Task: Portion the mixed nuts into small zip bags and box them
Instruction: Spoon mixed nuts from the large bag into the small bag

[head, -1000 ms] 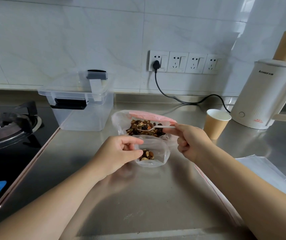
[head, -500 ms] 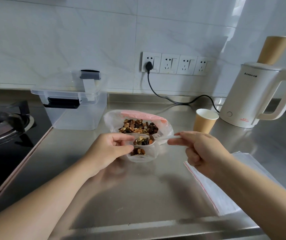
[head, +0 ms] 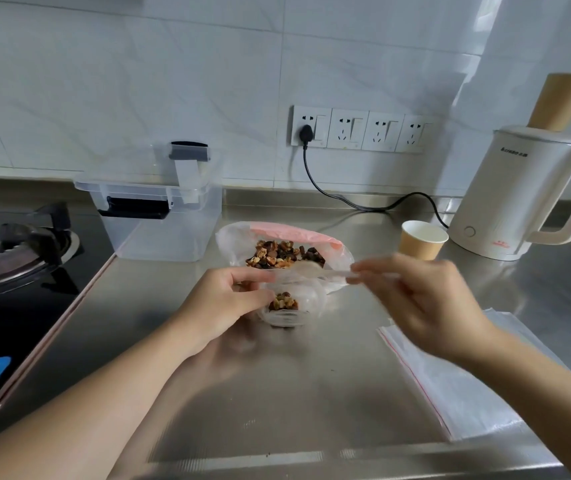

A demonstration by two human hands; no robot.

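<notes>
A large clear bag of mixed nuts (head: 284, 252) with a pink zip strip lies open at the middle of the steel counter. Just in front of it my left hand (head: 225, 303) pinches the rim of a small zip bag (head: 289, 306) that has some nuts at its bottom. My right hand (head: 419, 299) holds a clear plastic spoon (head: 315, 268) by its handle, its bowl hovering over the near edge of the big bag and looking empty. A clear plastic storage box (head: 159, 220) with its lid propped on top stands at the back left.
A stack of flat zip bags (head: 457, 382) lies at the right front. A paper cup (head: 420, 239) and a white electric kettle (head: 526, 195) with a cup on top stand at the back right. A gas hob (head: 10, 258) fills the left side.
The spoon tipped its nuts into the small bag and has risen back toward the big bag, now empty. My left hand keeps its hold on the small bag.
</notes>
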